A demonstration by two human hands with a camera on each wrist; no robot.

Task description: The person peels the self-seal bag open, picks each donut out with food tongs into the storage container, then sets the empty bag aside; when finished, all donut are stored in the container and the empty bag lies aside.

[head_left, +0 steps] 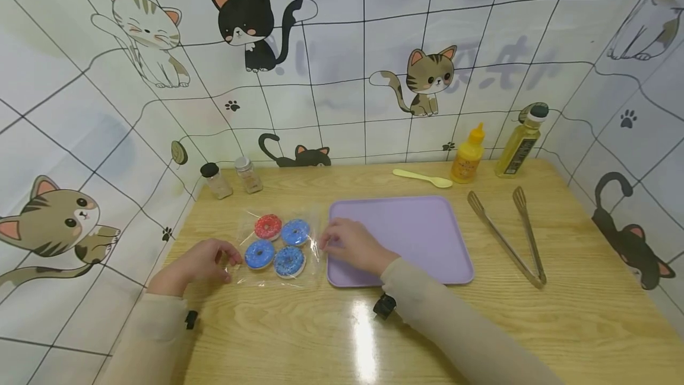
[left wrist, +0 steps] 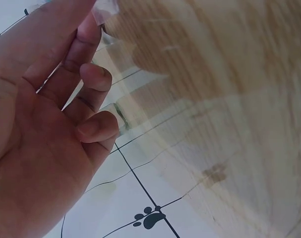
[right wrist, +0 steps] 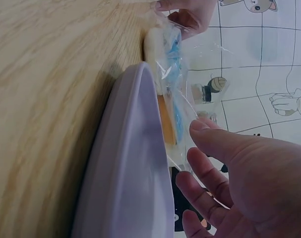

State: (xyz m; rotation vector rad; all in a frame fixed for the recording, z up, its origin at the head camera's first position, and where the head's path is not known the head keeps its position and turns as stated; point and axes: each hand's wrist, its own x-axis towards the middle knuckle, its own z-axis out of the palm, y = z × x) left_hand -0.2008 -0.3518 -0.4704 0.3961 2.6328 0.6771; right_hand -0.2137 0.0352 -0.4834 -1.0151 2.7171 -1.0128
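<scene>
A clear plastic bag [head_left: 312, 263] lies on the wooden table with one red-topped doughnut [head_left: 268, 227] and three blue-topped doughnuts [head_left: 259, 253] inside. At its left edge my left hand [head_left: 205, 263] pinches the plastic between thumb and fingers; a bit of film shows by the fingertips in the left wrist view. My right hand [head_left: 355, 245] is over the left side of a lilac tray [head_left: 411, 230] and pinches the bag's right edge with thumb and index finger. Its other fingers [right wrist: 205, 168] are loosely bent in the right wrist view. The bag lies right beside the tray.
Metal tongs [head_left: 504, 239] lie spread to the right of the tray. Behind it are a yellow spoon [head_left: 422, 178], a yellow squeeze bottle [head_left: 467, 156] and an oil bottle [head_left: 518, 144]. Two small shaker jars [head_left: 216, 182] stand at the back left, near the cat-patterned wall covering.
</scene>
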